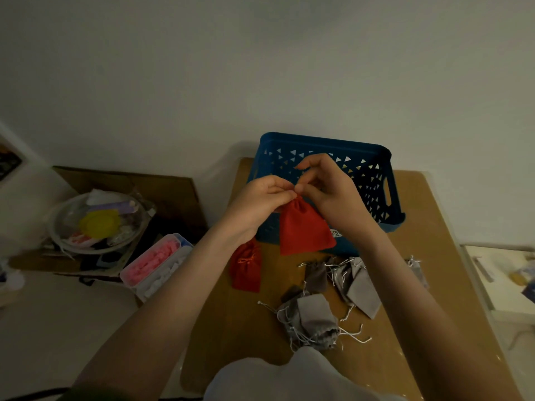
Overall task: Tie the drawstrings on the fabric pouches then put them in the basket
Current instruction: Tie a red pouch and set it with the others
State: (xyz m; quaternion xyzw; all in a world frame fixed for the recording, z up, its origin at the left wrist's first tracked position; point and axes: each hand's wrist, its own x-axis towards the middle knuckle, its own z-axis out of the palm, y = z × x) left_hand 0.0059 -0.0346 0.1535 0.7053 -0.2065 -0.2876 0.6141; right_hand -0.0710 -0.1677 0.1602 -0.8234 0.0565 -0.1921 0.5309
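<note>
Both hands, left hand (262, 198) and right hand (327, 188), pinch the red pouch (305, 228) neck together, pouch dangling below, over the basket (388, 180).

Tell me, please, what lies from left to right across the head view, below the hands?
A glass bowl of oddments → clear box with pink pieces → loose red pouch → heap of grey pouches. The held red pouch and blue basket overlap these, so they are left out.

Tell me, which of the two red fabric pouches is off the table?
The red fabric pouch hanging from the left hand and right hand; the other red pouch lies on the wooden table.
</note>
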